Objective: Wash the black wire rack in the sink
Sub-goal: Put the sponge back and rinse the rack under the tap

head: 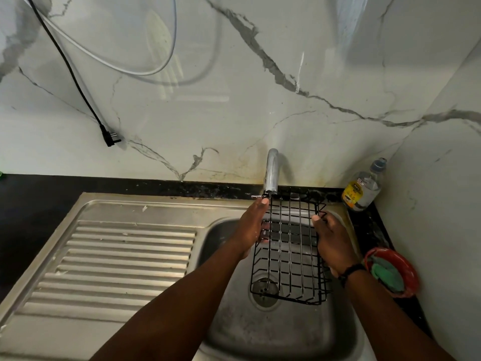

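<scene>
Both hands [251, 227] grip rack [290, 248]; prob. under tap [272, 170]

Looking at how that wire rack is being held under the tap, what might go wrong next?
The rack is tilted over the sink, held only at its side edges by the left hand and right hand; once wet, it might slip and drop. Its top edge sits right by the tap, so it may knock against it. Splashes could reach the bottle nearby.

Home kitchen, steel sink [346, 332] with ribbed drainboard [117, 261], chrome tap [272, 170], marble-look wall [234, 100], black counter [31, 201]
</scene>
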